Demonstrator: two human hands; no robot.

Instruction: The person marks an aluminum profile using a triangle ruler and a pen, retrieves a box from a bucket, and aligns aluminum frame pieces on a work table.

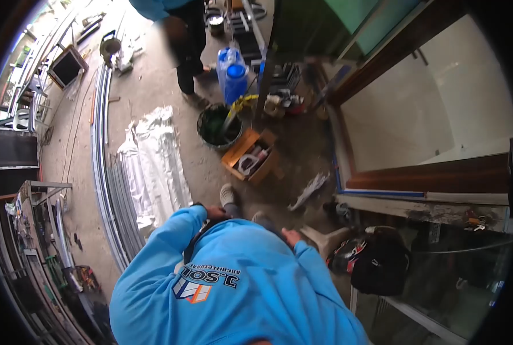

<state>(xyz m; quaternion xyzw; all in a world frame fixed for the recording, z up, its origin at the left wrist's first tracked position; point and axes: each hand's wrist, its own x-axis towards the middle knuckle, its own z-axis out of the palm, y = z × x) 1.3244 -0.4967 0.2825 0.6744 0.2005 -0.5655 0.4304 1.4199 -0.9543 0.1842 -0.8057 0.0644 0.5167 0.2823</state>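
Note:
My left hand [215, 214] is low in front of my belly at the end of a blue sleeve, with a dark band at the wrist. It is in shadow beside a black strap [194, 241], and its fingers are too dark to make out. On the other side of my body, my right hand [291, 236] hangs near my hip. Its fingers look loosely stretched, and nothing shows in them. A pale curved seat or stool [325, 238] stands just beyond that hand. My shoe [227, 194] points toward an open cardboard box [250, 158] of small items.
Long metal profiles [101, 144] and silvery sheeting [153, 167] lie along the left floor. Ahead are a dark bucket [215, 126], a blue container [233, 80] and another person's legs [187, 52]. A large framed panel [429, 103] and black bag [383, 261] are at right.

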